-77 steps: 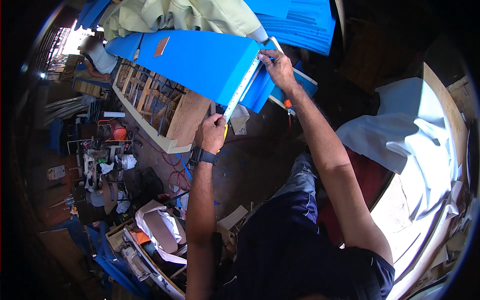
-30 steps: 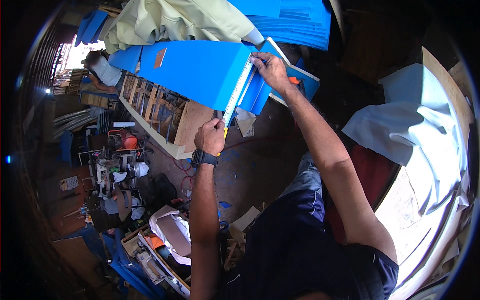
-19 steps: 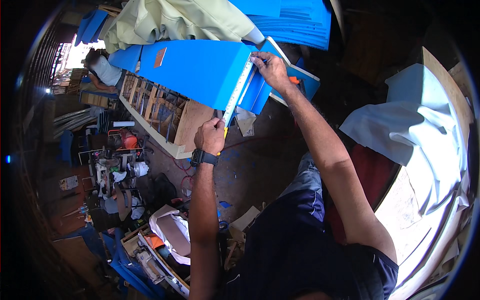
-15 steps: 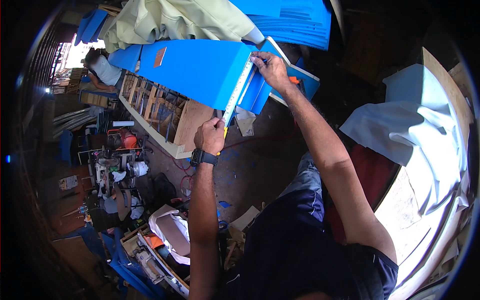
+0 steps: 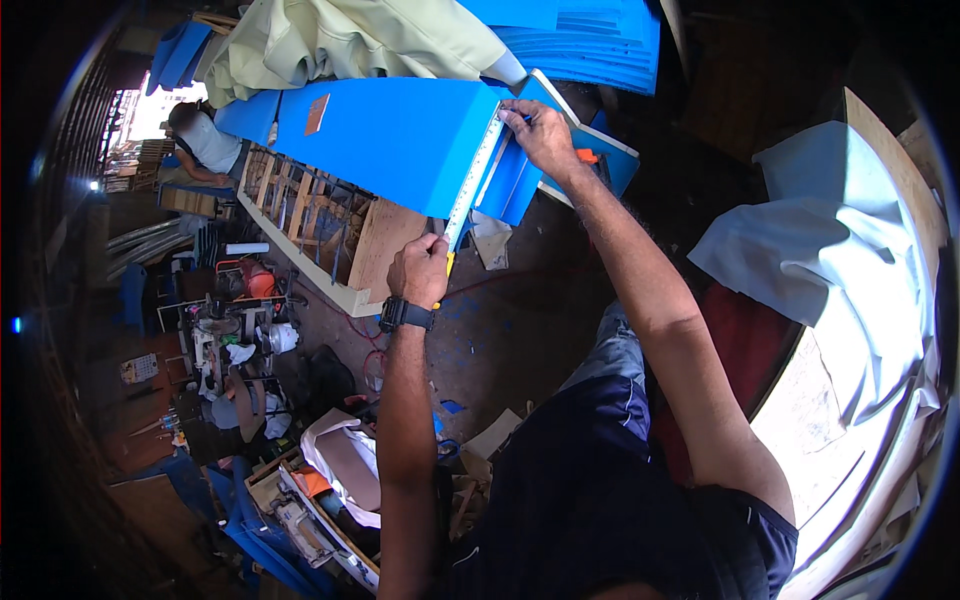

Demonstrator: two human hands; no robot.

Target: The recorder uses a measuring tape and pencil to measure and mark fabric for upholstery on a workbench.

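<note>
A long pale ruler (image 5: 474, 180) lies on a big blue sheet (image 5: 390, 140) in the upper middle of the frame. It runs along the sheet's right edge, from near the top down toward the middle.

The right hand (image 5: 540, 135) rests on the top end of the ruler. Its fingers (image 5: 515, 112) are bent and pinch something small and dark at the ruler; it is too small to tell what it is.

The left hand (image 5: 420, 272) is at the bottom end of the ruler, just under the sheet's lower edge. Its fingers are curled tight around that end, where a bit of yellow shows. A black watch (image 5: 406, 314) sits on that wrist.

More blue sheets (image 5: 590, 40) lie stacked at the top of the frame, with a pale green cloth (image 5: 360, 40) over them. A wooden frame (image 5: 320, 220) sits under the big sheet, to the left. A white cloth (image 5: 830, 260) hangs at the right. Another person (image 5: 200, 145) sits at the upper left. Tools and boxes (image 5: 250, 340) lie on the floor at the lower left.
</note>
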